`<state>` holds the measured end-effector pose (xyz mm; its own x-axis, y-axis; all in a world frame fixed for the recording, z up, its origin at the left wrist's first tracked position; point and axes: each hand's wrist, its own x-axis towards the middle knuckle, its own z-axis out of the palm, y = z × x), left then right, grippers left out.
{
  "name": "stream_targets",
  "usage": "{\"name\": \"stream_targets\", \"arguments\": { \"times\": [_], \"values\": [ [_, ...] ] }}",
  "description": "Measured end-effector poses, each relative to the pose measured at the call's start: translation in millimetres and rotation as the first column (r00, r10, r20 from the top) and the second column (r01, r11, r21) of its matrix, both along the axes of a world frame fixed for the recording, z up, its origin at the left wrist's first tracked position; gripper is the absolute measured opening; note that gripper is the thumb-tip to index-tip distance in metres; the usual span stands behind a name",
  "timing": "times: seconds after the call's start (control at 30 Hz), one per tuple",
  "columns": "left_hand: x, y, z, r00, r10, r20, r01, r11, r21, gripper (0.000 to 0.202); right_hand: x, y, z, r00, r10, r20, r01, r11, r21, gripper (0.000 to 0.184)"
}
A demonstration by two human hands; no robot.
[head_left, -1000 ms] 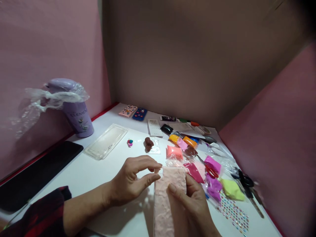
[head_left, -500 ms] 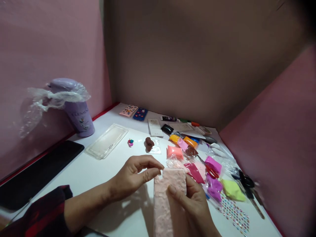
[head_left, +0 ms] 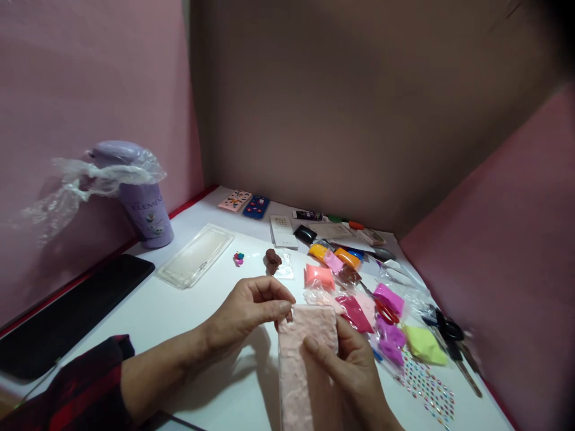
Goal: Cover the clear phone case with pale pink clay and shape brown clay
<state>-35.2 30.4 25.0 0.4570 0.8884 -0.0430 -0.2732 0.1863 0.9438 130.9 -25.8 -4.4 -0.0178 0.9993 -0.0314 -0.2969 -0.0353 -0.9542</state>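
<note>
A phone case (head_left: 296,371) covered in bumpy pale pink clay stands upright near the front of the table, its lower end out of frame. My right hand (head_left: 345,359) grips its right edge, thumb across the front and fingers behind. At the top left corner, beside a small cut-out, my left hand (head_left: 256,308) pinches the case between thumb and forefinger. Just beyond the hands are a lump of brown clay (head_left: 272,261) on a clear wrapper and a small multicoloured bit of clay (head_left: 238,258).
Clay packets, including a coral one (head_left: 318,277), crowd the right side with red-handled scissors (head_left: 385,311), a gem sticker sheet (head_left: 429,383) and black-handled tools (head_left: 449,329). On the left stand a purple tumbler (head_left: 148,215), a clear plastic tray (head_left: 195,257) and a black slab (head_left: 81,314).
My left thumb and forefinger have closed in on the case's top left corner. The case has shifted very slightly left; my right hand keeps its grip.
</note>
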Motion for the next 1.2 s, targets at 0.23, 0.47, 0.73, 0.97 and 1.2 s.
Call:
{"name": "stream_targets", "arguments": {
  "times": [0.23,0.47,0.73,0.97,1.2],
  "values": [
    [-0.4,-2.2,1.7,1.0,-0.012,0.028,0.012,1.0,-0.029,0.016,-0.3,-1.0,2.0,1.0,0.016,-0.006,-0.016,1.0,-0.016,0.035],
    [-0.2,-0.5,-2.7,1.0,0.016,-0.024,-0.015,0.999,0.048,0.013,4.2,-0.4,4.1,0.992,0.104,0.066,-0.104,0.995,-0.005,0.032],
    [-0.6,-2.9,3.7,0.999,0.007,0.034,-0.006,1.0,-0.008,0.014,-0.9,-2.1,8.2,0.999,0.037,0.017,-0.036,0.999,-0.014,0.035],
    [2.2,-1.3,0.6,1.0,0.027,0.003,-0.027,1.0,0.004,0.014,-4.1,-3.5,8.0,0.999,0.023,0.046,-0.022,1.0,-0.021,0.033],
    [1.2,-1.0,1.7,0.999,0.018,0.034,-0.018,1.0,0.013,0.016,-1.7,-1.1,6.6,1.0,0.016,0.011,-0.015,0.999,-0.033,0.036]
  ]
}}
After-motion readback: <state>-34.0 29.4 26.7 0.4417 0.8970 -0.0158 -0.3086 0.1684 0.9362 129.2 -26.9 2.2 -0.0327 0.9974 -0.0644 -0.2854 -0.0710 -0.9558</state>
